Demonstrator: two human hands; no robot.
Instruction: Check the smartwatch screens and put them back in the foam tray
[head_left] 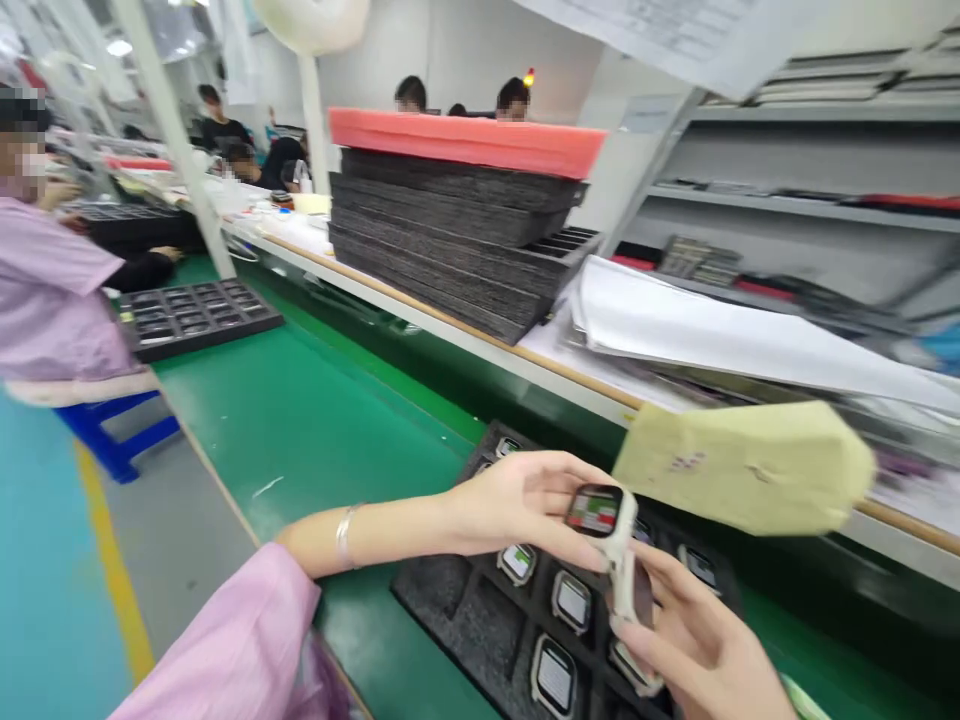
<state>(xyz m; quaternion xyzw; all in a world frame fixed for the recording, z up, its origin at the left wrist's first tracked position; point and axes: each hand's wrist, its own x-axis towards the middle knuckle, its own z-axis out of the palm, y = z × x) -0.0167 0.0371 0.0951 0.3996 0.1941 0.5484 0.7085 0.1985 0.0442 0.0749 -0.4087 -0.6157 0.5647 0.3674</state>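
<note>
Nearest the camera, a pale pink fabric sleeve (pixel 232 640) on the left arm, well back from the fingers, with a thin silver-coloured wristband (pixel 343 535) beyond it. Left fingers (pixel 570 545) curled round the edges of a rounded-rectangular, cream-cased watch body with a dark-bordered face (pixel 598 510), gripping it, face toward the camera. Right fingers (pixel 652 648) pinching a second cream-cased watch body (pixel 624 585), turned nearly edge-on, just beside and below the first; contact between the two impossible to tell. Beneath both sets of fingers, a black foam tray with square compartments (pixel 480 625), holding more pale-framed watch bodies (pixel 555 675), with bare compartments below the left fingers. Under the tray and stretching leftward from the fingers, a smooth green counter (pixel 315 400). Just beyond the right fingers, a pale yellow sheet with small dark marks (pixel 742 465). Farther beyond the left fingers, a tall stack of black foam trays (pixel 450 240) topped by a coral-pink foam slab (pixel 465 140). Far left of the fingers, another black compartmented tray (pixel 202 345), near a person in a pale pink top (pixel 52 290).
</note>
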